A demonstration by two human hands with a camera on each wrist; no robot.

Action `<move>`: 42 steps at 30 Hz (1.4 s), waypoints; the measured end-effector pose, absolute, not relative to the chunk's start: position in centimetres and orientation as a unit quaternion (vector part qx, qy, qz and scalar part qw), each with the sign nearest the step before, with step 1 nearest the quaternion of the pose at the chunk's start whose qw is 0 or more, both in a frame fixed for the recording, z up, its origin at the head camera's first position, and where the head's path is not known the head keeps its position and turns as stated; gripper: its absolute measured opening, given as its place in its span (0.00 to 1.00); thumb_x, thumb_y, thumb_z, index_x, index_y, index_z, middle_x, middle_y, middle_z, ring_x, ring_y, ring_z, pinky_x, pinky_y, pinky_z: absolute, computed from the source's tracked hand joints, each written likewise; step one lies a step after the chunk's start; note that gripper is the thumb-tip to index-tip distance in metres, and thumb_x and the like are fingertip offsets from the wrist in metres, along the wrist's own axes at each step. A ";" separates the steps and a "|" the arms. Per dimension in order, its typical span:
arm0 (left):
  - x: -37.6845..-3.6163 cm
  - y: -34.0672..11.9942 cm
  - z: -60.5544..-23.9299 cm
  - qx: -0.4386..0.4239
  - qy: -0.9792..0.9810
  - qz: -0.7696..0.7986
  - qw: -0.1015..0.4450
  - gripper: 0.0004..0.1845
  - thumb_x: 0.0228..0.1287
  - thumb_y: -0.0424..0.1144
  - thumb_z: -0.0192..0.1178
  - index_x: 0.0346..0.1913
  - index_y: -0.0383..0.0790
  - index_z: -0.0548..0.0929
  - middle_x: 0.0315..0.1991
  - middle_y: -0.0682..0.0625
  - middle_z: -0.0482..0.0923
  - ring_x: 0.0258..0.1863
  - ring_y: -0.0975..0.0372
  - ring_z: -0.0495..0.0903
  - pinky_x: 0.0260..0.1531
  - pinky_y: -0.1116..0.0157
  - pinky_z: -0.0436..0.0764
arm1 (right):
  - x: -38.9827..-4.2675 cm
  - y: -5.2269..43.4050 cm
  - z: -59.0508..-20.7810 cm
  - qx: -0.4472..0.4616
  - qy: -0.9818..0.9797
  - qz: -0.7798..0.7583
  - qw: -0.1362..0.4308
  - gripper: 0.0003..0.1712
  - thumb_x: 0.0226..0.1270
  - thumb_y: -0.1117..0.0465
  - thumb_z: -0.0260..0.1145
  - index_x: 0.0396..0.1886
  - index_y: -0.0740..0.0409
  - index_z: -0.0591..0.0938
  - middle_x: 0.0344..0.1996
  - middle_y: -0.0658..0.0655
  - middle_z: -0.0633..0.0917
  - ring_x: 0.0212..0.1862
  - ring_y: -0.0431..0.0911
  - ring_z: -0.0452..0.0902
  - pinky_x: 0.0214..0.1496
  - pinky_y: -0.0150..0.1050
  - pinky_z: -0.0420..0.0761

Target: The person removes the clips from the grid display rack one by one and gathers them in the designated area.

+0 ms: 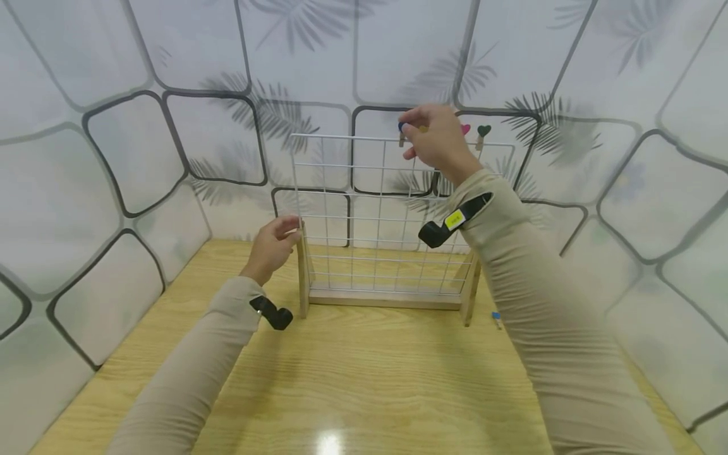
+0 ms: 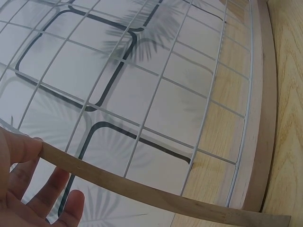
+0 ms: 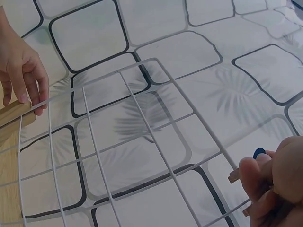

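A white wire grid [image 1: 341,136] stands upright in a wooden base [image 1: 387,298]. My left hand [image 1: 272,246] holds the grid's left wooden post [image 2: 125,184] near its top, thumb on one side and fingers beyond. Up at the grid's top wire, my right hand [image 1: 435,136] pinches a small wooden clothespin [image 3: 234,176] with a dark blue top [image 3: 259,152]. The clothespin is at the wire; the fingers partly cover it. Right of it on the same wire are a pink heart clothespin [image 1: 465,129] and a dark green heart clothespin [image 1: 483,131]. Something yellow [image 1: 423,129] shows behind the right hand.
A small clothespin with a blue top [image 1: 497,319] lies on the wooden table [image 1: 364,379], right of the base. A patterned wall [image 1: 307,50] rises behind the grid and on both sides. Black cameras are strapped to both wrists.
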State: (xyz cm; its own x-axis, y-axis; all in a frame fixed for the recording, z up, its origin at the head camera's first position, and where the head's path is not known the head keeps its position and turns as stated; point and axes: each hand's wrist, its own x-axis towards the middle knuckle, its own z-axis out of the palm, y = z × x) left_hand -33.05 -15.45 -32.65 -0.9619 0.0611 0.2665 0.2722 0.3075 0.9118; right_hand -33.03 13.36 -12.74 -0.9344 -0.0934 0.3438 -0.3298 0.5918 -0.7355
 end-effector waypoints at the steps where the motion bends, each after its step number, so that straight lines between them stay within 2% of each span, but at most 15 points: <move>1: -33.1 -15.5 -32.7 -0.103 -0.803 -0.579 0.092 0.20 0.66 0.37 0.53 0.60 0.39 0.69 0.58 0.44 0.70 0.55 0.54 0.70 0.45 0.55 0.73 | -33.0 13.3 -12.8 0.115 -0.881 0.435 0.142 0.15 0.69 0.58 0.54 0.54 0.52 0.76 0.50 0.50 0.77 0.30 0.45 0.80 0.17 0.30 0.65; 9: -33.2 -15.4 -32.8 -0.100 -0.804 -0.578 0.095 0.20 0.66 0.37 0.53 0.60 0.40 0.70 0.58 0.45 0.71 0.54 0.54 0.71 0.45 0.56 0.73 | -33.3 12.9 -13.2 0.103 -0.875 0.441 0.172 0.12 0.68 0.61 0.56 0.50 0.54 0.77 0.44 0.51 0.79 0.27 0.45 0.80 0.18 0.30 0.69; 18: -33.2 -15.5 -32.7 -0.099 -0.805 -0.576 0.102 0.19 0.65 0.37 0.54 0.58 0.40 0.71 0.57 0.45 0.72 0.53 0.54 0.72 0.43 0.57 0.74 | -33.3 12.9 -13.3 0.111 -0.865 0.450 0.190 0.10 0.67 0.63 0.56 0.46 0.56 0.78 0.44 0.52 0.79 0.26 0.45 0.80 0.23 0.32 0.71; 27: -33.0 -15.5 -32.5 -0.100 -0.803 -0.580 0.098 0.19 0.65 0.36 0.54 0.58 0.38 0.71 0.56 0.45 0.72 0.53 0.54 0.72 0.43 0.56 0.74 | -32.8 12.8 -12.6 0.124 -0.833 0.510 0.176 0.10 0.68 0.62 0.54 0.47 0.57 0.74 0.41 0.52 0.73 0.24 0.44 0.77 0.20 0.30 0.70; 36: -33.2 -15.5 -32.6 -0.111 -0.802 -0.580 0.089 0.21 0.66 0.37 0.53 0.60 0.39 0.69 0.59 0.45 0.70 0.57 0.54 0.69 0.47 0.54 0.72 | -31.5 14.8 -12.9 0.163 -0.807 0.550 0.143 0.15 0.67 0.61 0.56 0.51 0.60 0.75 0.45 0.56 0.77 0.23 0.44 0.74 0.22 0.32 0.71; 42: -33.3 -15.6 -32.8 -0.112 -0.802 -0.580 0.088 0.20 0.66 0.37 0.53 0.61 0.38 0.69 0.59 0.44 0.70 0.57 0.54 0.69 0.47 0.55 0.72 | -30.5 16.7 -13.9 0.175 -0.803 0.551 0.147 0.12 0.66 0.61 0.58 0.47 0.60 0.77 0.41 0.58 0.79 0.22 0.46 0.73 0.22 0.32 0.72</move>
